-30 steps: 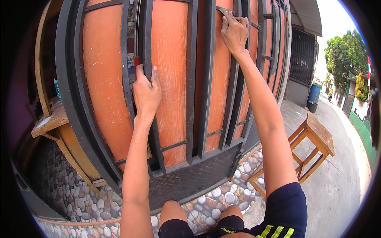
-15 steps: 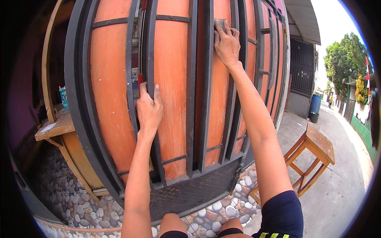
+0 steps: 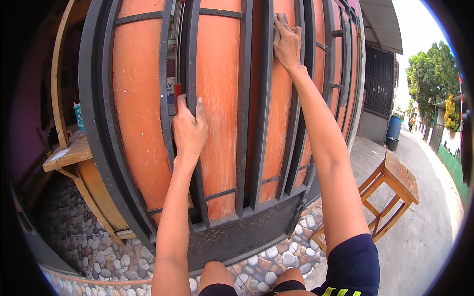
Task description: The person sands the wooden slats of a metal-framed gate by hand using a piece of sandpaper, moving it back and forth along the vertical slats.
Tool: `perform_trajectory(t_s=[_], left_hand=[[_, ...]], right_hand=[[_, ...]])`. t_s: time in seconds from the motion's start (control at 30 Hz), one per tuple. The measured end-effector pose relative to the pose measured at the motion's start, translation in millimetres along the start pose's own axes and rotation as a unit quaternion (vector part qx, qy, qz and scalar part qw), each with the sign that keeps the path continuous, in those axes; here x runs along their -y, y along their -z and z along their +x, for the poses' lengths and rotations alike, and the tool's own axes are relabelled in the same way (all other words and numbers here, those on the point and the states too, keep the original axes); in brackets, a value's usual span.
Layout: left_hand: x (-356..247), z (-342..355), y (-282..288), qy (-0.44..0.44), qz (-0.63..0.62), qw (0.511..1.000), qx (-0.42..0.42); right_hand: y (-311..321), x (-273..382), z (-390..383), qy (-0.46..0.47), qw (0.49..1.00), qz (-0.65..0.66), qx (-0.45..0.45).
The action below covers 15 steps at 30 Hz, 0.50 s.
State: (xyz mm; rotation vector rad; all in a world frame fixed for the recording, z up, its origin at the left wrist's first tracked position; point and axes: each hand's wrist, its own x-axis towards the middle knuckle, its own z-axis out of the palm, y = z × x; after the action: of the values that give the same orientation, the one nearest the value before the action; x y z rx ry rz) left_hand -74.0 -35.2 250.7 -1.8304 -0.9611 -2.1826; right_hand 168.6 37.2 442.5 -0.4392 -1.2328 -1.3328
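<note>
My right hand (image 3: 289,45), at 1 o'clock, has bent fingers closed over a small dark pad (image 3: 282,18) against the orange panel (image 3: 277,113), though those fingers hide most of it. Well apart from it, near 10 o'clock, my left hand (image 3: 191,132) is clamped around a dark bar (image 3: 190,59), a red piece (image 3: 177,92) just above its fingers. I judge that good work here calls for the pad flat, light even pressure along the panel's length, and the left hand as a firm brace. The side bar (image 3: 264,93) pinches the space, so knuckles could scrape, and the crossbar (image 3: 270,179) interrupts the panel lower down. The stool (image 3: 401,176) stands clear between 3 and 4 o'clock, the drum (image 3: 393,129) at 3, the bench (image 3: 74,153) at 9, pebbles (image 3: 261,264) at 6.
</note>
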Motion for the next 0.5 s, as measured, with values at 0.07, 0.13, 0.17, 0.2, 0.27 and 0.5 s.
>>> perform_trajectory(t_s=[0.07,0.13,0.17,0.2,0.27,0.5], left_hand=[[8.2,1.2,2.5,0.002,0.010,1.000,-0.010],[9.2,-0.1,3.5,-0.008,0.018,1.000,-0.015],[6.9,2.4,4.7,-0.021,0.025,0.999,-0.025],[5.3,3.9,6.4,-0.029,0.027,0.999,-0.028],[1.1,1.4,3.1,0.008,0.029,1.000,-0.007],[1.2,1.3,9.0,0.078,0.044,0.996,0.024]], right_hand=[[0.7,11.5,-21.5,-0.001,1.000,-0.004,0.019],[4.7,16.8,-36.7,0.018,0.999,-0.028,0.030],[2.8,14.7,-33.3,0.017,0.999,-0.029,0.021],[-0.7,13.1,-28.8,0.021,0.999,-0.049,0.008],[-2.4,7.8,-18.9,0.000,0.998,-0.058,0.009],[7.5,20.8,-42.2,-0.007,1.000,-0.014,0.014]])
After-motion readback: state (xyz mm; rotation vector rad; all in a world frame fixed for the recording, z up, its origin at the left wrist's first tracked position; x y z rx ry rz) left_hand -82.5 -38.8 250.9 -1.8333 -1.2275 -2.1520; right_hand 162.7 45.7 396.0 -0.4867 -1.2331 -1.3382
